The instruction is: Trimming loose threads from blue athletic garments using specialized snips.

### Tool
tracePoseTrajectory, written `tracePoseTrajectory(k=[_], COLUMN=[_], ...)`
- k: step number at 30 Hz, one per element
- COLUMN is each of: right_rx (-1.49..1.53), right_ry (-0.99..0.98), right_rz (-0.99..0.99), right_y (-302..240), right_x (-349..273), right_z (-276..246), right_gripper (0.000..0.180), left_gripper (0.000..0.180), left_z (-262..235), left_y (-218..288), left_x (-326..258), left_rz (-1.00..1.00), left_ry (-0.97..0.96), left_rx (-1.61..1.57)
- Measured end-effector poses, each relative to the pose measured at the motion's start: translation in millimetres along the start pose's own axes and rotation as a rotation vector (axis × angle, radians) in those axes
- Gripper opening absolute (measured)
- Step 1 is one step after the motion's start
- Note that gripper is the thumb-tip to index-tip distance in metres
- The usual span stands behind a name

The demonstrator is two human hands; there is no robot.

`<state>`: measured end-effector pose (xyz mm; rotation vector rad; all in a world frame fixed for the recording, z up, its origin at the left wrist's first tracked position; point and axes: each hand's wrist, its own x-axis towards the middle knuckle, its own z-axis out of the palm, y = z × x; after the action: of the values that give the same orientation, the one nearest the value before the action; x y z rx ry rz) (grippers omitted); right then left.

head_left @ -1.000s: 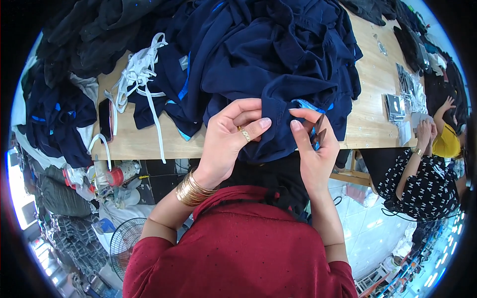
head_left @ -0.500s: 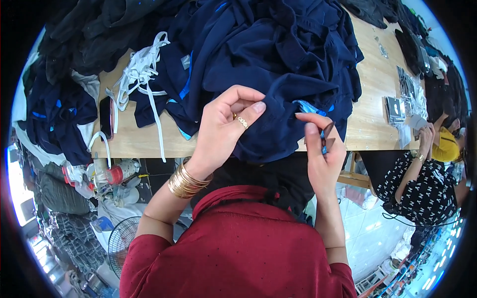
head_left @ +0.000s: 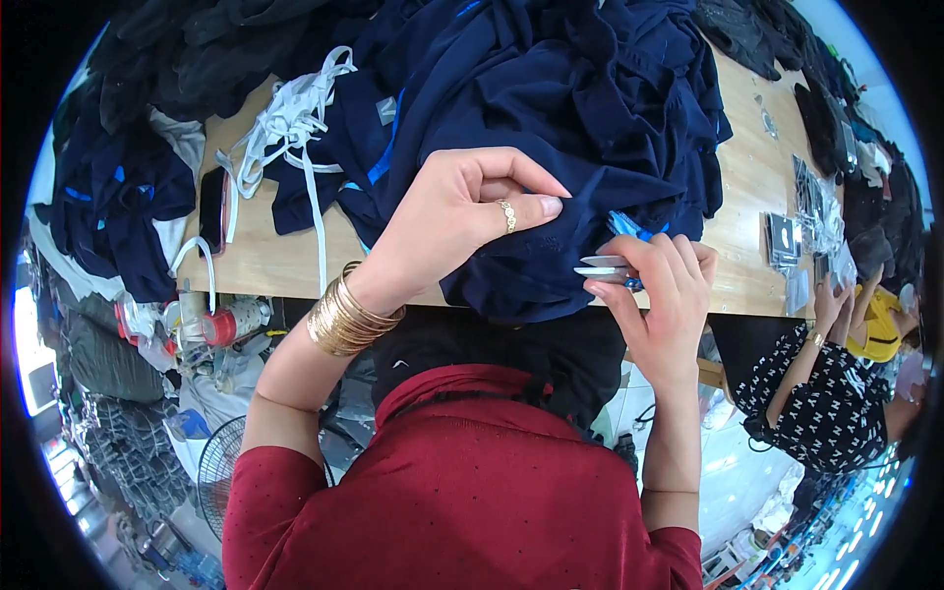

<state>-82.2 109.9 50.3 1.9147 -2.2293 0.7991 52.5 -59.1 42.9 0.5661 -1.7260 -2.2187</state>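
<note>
Snips: compared with half a second ago, the small thread snips with pale metal blades now jut leftward past your fingertips rather than lying back among your fingers, and your left hand sits farther right along the cloth.
Right hand: your right hand closes on the snips, thumb below and forefinger above; the two blades stand slightly apart, their tips near the cloth, though you cannot tell whether they touch it.
Left hand: your thumb and forefinger pinch a bit of the cloth, and a fold runs rightward from the fingertips; you wear a gold openwork ring and a stack of thin gold bangles.
Navy cloth: the large heap of soft navy cloth lies on the pale wooden desk in front of you, its near part bulging over the edge; bright blue shiny trim shows just beyond your right hand.
Left of the heap: you have a tangle of flat white cords, with a dark slim phone near it and a smaller navy bundle with blue patches farther left.
Far right: small dark flat packets lie on the desk, near a co-worker in a black top with white print.
</note>
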Motion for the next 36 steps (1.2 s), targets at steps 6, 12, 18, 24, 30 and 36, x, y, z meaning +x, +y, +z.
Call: tracePoseTrajectory(k=[6, 12, 18, 24, 30, 36], right_rx=[-0.070, -0.065, -0.081, -0.099, -0.120, -0.006], right_ry=[0.013, 0.006, 0.004, 0.033, 0.012, 0.049], right_rz=[-0.011, 0.014, 0.014, -0.005, 0.004, 0.051], right_y=[-5, -8, -9, -10, -9, -6], right_x=[5, 6, 8, 9, 10, 7], right_z=[9, 13, 15, 17, 14, 15], right_gripper=[0.027, 0.027, 0.027, 0.026, 0.026, 0.026], left_gripper=[0.015, 0.015, 0.015, 0.015, 0.015, 0.014], left_z=[-5, -7, -6, -6, -6, -6], left_y=[-1, -4, -5, -5, -4, -5], left_x=[-1, -1, -1, -1, 0, 2], left_rz=[-0.010, -0.030, -0.032, -0.032, -0.033, 0.038], left_ry=[-0.019, -0.020, -0.021, -0.032, -0.023, -0.018], left_rx=[-0.023, -0.057, -0.060, -0.056, -0.029, 0.067])
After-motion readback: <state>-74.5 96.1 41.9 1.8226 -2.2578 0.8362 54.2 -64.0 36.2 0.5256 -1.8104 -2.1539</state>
